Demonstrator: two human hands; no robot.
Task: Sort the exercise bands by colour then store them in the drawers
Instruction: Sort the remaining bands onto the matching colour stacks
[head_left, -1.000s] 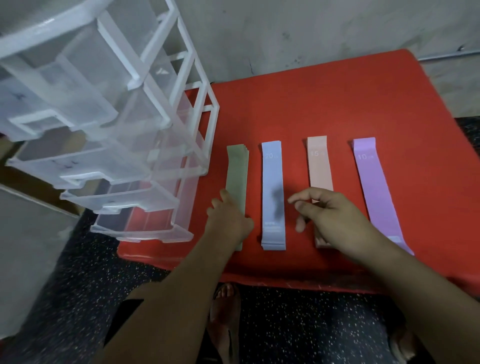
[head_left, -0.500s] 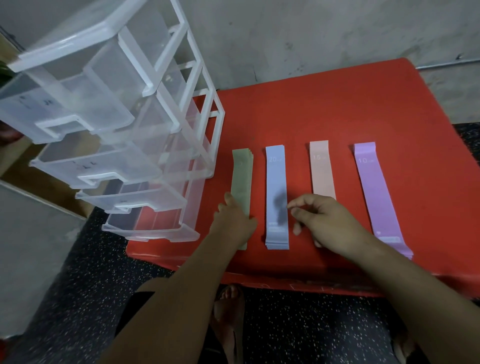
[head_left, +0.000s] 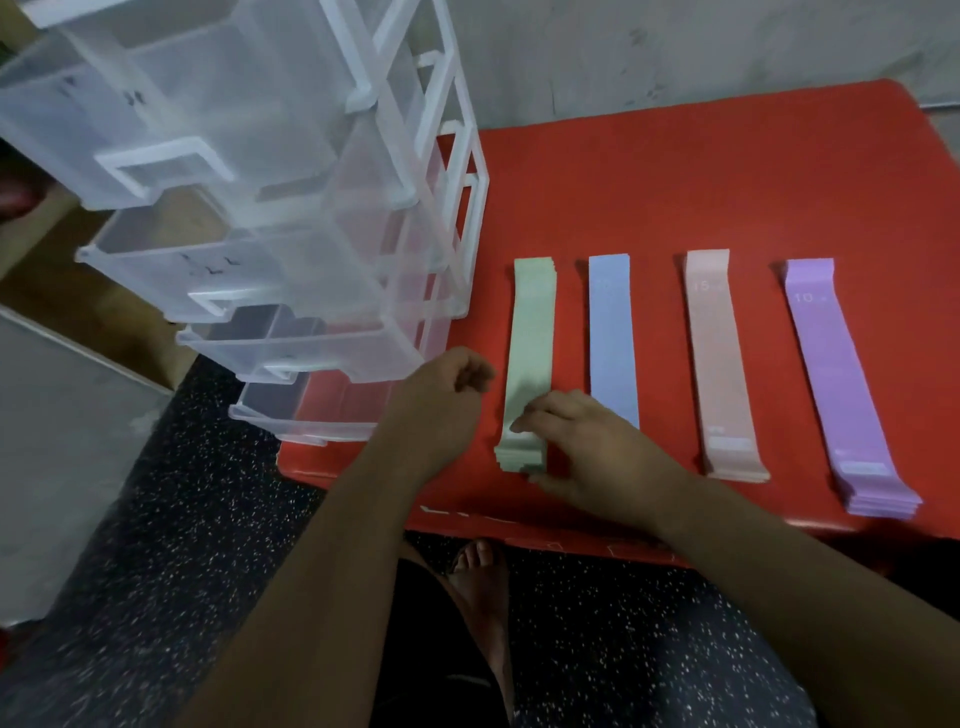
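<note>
Four stacks of exercise bands lie side by side on the red table (head_left: 727, 171): green bands (head_left: 531, 343), blue bands (head_left: 612, 332), pink bands (head_left: 719, 358) and purple bands (head_left: 836, 374). My right hand (head_left: 587, 452) pinches the near end of the green stack, fingers on top and thumb at its edge, and hides the near end of the blue stack. Just left of the green stack, my left hand (head_left: 447, 400) is loosely curled and holds nothing. The clear plastic drawer unit (head_left: 291, 218) stands at the table's left with its drawers pulled out.
The drawers overhang the table's left edge above a dark speckled floor (head_left: 182, 519). A grey wall (head_left: 675, 47) runs behind the table. My bare foot (head_left: 483, 577) shows under the near table edge.
My right hand has moved left from the pink and blue stacks onto the near end of the green stack. My left hand has come off the green stack and shifted left.
</note>
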